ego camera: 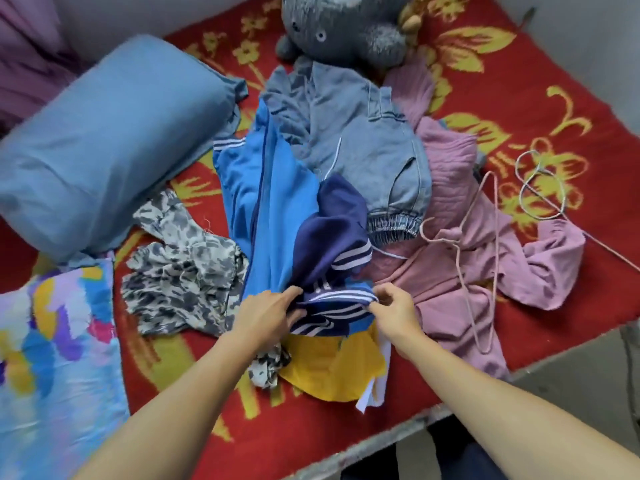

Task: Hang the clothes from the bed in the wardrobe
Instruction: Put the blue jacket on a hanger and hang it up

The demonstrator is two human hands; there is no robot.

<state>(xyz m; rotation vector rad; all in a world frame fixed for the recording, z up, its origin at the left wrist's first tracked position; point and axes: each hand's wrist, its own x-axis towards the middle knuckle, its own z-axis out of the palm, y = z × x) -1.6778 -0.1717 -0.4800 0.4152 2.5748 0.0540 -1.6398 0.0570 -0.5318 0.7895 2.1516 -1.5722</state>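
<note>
Pinching blue jacket (273, 209) — jeans (353, 133) touching, pink hanger (454, 234) nearby.

Bare left hand (268, 315), bare right hand (394, 308), long bare forearms (173, 403), dark navy trousers (460, 459) at bottom edge

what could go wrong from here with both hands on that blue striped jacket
Both the left hand and right hand grip the blue striped jacket at its near end, while the denim trousers overlap its far part: a pull may drag them along. The yellow garment under the hands sits near the edge of the bed and could slide off. The pink hanger lies loose on the pink garment and might snag if the pile shifts.
</note>
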